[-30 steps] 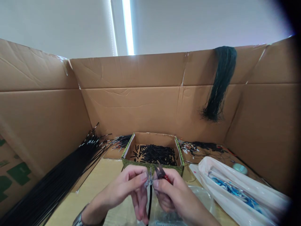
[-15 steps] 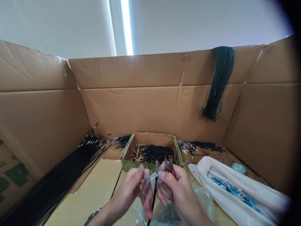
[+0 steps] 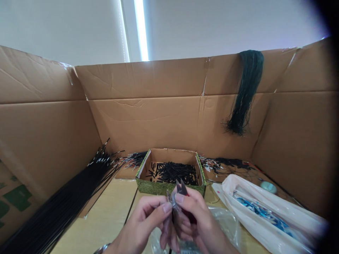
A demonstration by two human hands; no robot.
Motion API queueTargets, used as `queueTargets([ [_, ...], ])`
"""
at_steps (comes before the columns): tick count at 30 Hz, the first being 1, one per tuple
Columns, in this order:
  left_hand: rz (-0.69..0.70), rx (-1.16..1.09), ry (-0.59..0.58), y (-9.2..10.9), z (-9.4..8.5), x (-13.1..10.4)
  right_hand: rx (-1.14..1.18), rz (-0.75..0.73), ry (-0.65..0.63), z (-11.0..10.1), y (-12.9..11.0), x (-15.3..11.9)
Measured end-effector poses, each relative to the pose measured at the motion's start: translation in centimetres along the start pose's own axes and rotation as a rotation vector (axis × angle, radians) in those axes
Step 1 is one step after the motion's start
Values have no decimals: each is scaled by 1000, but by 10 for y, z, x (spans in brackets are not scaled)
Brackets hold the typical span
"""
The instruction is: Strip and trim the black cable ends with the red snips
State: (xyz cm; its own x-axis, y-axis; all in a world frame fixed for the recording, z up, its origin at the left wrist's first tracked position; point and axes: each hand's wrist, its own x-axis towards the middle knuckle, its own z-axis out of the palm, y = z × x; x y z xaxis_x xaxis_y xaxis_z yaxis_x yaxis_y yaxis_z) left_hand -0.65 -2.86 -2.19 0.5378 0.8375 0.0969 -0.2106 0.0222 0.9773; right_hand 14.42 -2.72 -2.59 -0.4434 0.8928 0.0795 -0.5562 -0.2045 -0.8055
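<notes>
At the lower centre of the frame, the right hand [image 3: 196, 220] grips small red-handled metal snips [image 3: 181, 188], blades pointing up, while the left hand [image 3: 148, 222] pinches a thin clear-wrapped black wire end [image 3: 171, 204] against them. Just behind stands a small open green-patterned cardboard box [image 3: 148, 185] holding short black tube pieces [image 3: 173, 173]. At lower right lies a white plastic bag [image 3: 265, 211] with blue-printed contents.

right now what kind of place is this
Probably a small hand-assembly bench for wire parts, screened by cardboard walls: a long bundle of black wires lies at left, and a small box holds short black tube pieces.
</notes>
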Motion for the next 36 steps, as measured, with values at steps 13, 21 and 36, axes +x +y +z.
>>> queueTargets([
  [13, 144, 540, 195, 5, 3, -17, -329, -105, -132, -9, -17, -2],
  [21, 302, 576, 133, 5, 9, -5, -211, -122, 56, -2, -12, 0],
  [36, 302, 655, 112, 6, 2, -7, -455, -114, -54, -10, -25, -3],
])
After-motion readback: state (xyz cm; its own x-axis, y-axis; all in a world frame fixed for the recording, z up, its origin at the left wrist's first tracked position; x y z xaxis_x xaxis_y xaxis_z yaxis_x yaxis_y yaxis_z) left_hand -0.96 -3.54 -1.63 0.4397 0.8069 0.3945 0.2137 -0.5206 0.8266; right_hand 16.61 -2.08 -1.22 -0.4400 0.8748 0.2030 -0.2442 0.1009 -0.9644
